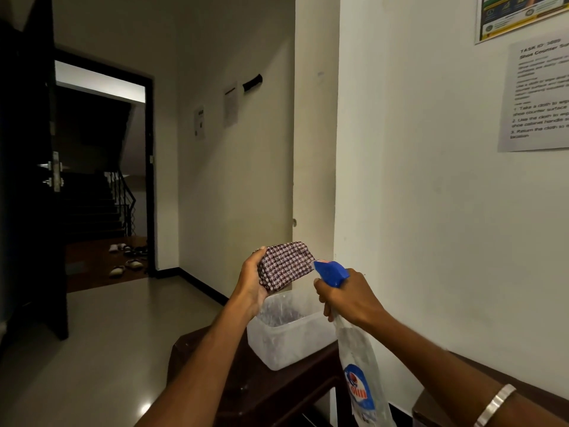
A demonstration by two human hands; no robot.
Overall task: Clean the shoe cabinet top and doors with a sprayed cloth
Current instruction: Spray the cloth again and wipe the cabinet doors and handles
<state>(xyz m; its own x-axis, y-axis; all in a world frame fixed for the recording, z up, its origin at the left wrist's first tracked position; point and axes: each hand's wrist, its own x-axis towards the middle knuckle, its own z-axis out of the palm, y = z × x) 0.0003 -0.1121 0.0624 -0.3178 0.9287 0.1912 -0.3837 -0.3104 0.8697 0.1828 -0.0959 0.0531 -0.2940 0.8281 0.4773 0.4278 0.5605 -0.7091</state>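
My left hand (pixel 251 285) grips a folded checked cloth (pixel 286 265), held up in front of the wall corner. My right hand (pixel 348 298) is curled round the neck of a clear spray bottle (pixel 360 374) with a blue trigger head (pixel 331 271). The nozzle points at the cloth and almost touches its right edge. Below my arms lies the dark brown top of the shoe cabinet (pixel 268 392), which runs along the wall to the right. The cabinet doors are out of sight.
A translucent plastic tub (pixel 292 346) stands on the cabinet top under the cloth. White wall with a taped instruction sheet (pixel 538 97) is close on the right. A tiled hallway floor (pixel 107 349) opens to the left, with an open dark door and sandals (pixel 126 260) by the stairs.
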